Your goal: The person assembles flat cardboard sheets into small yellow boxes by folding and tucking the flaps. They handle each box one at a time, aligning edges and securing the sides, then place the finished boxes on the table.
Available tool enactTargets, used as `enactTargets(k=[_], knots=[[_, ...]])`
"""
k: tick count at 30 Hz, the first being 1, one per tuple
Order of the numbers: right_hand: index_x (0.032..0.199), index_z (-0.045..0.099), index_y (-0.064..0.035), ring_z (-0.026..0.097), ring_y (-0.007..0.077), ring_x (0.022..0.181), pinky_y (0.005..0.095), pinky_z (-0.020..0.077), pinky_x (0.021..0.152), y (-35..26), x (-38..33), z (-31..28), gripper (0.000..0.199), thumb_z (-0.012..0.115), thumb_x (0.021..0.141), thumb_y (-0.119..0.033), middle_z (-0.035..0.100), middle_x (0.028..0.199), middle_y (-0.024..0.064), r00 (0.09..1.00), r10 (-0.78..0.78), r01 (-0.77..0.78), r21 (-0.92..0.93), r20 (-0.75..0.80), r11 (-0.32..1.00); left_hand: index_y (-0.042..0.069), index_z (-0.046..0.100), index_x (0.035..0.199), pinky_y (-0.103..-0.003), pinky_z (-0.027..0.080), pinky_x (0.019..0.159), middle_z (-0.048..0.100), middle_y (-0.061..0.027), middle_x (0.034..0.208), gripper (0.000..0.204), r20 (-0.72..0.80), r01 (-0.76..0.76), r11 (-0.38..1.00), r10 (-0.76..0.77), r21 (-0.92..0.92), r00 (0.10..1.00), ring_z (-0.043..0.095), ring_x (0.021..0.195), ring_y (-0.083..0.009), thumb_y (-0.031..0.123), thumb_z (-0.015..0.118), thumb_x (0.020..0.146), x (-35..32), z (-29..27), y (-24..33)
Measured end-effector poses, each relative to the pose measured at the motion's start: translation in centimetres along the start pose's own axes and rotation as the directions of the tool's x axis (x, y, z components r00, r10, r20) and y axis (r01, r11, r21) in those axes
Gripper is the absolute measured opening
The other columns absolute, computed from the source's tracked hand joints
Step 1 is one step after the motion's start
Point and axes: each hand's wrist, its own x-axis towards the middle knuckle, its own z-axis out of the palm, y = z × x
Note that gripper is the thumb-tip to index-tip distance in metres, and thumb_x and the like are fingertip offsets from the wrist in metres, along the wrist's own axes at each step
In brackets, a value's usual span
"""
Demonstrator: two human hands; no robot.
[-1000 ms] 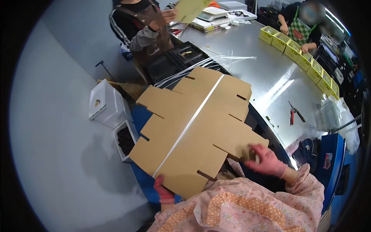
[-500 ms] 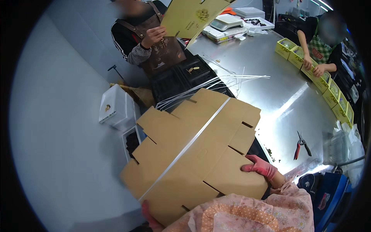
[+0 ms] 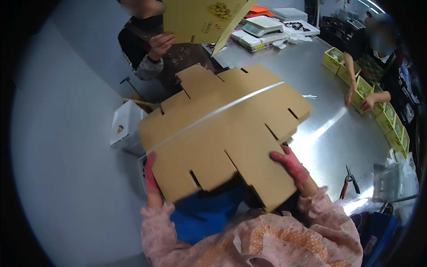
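Between my hands is a bundle of flat cardboard boxes (image 3: 213, 133), brown side up, with slotted flaps along its edges. A white strap (image 3: 222, 109) runs across it. My left hand (image 3: 151, 173), in a red glove, grips the bundle's left edge. Also gloved in red, my right hand (image 3: 291, 167) holds the right near flap, its thumb on top and the other fingers hidden beneath. The bundle is tilted above the near end of the metal table and covers much of what lies below.
A metal table (image 3: 307, 80) bears pruning shears (image 3: 348, 182), a scale (image 3: 262, 26) and a row of yellow boxes (image 3: 364, 86) that one person handles. Across from me, another person holds up a yellow printed cardboard sheet (image 3: 200, 20). A white foam box (image 3: 126, 124) stands at the left.
Both my hands have moved up and away from me with the cardboard bundle, which now hides the black crates. The person opposite has shifted the yellow sheet left.
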Motion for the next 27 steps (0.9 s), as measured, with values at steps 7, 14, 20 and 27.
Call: enactTargets(k=[7,14,20,27], knots=[[0.116,0.057,-0.0019,0.058,0.035,0.11,0.0428,0.0466,0.092,4.6,7.0,3.3,0.052,0.06,0.087,-0.046,0.058,0.119,0.0214,0.959,-0.112,-0.216,-0.927,-0.261,0.308,0.005,0.057,0.116,-0.035,0.047,0.085,0.061,-0.013,0.107,0.04,-0.063,-0.009,0.155,0.454,0.988,0.889,0.06,0.101,-0.0276,0.028,0.068,0.085,7.2,-10.7,-3.6],[0.12,0.054,-0.0061,0.059,0.035,0.105,0.0427,0.0458,0.092,-0.4,2.5,-4.8,0.045,0.059,0.088,-0.039,0.058,0.115,0.0177,0.927,-0.268,-0.125,-0.891,-0.261,0.437,0.003,0.055,0.118,-0.045,0.042,0.092,0.057,-0.0197,0.114,0.041,0.229,-0.047,-0.297,0.616,0.954,0.754,0.052,0.107,-0.0382,0.018,0.069,0.083,5.0,-1.6,-8.3],[0.145,0.031,-0.0057,0.027,0.0383,0.137,0.0531,0.0186,0.112,0.8,-7.5,-22.6,0.096,0.069,0.071,-0.054,0.031,0.145,0.0239,0.565,-0.495,-0.663,-0.72,-0.66,0.203,0.001,0.056,0.119,-0.044,0.04,0.097,0.056,-0.0191,0.119,0.035,0.2,-0.167,-0.119,0.394,0.979,0.897,0.052,0.11,-0.0361,0.015,0.065,0.088,-0.4,10.3,-16.1],[0.147,0.026,-0.0076,0.032,0.0366,0.131,0.0557,0.021,0.108,6.4,-21.1,-29.4,0.122,0.076,0.051,-0.062,0.038,0.138,0.0176,0.366,-0.091,-0.899,-0.377,-0.926,0.223,0.008,0.063,0.114,-0.041,0.049,0.086,0.063,-0.0162,0.11,0.035,0.415,-0.415,-0.037,0.165,0.909,0.895,0.059,0.101,-0.0337,0.01,0.072,0.08,-0.1,21.1,-20.7]])
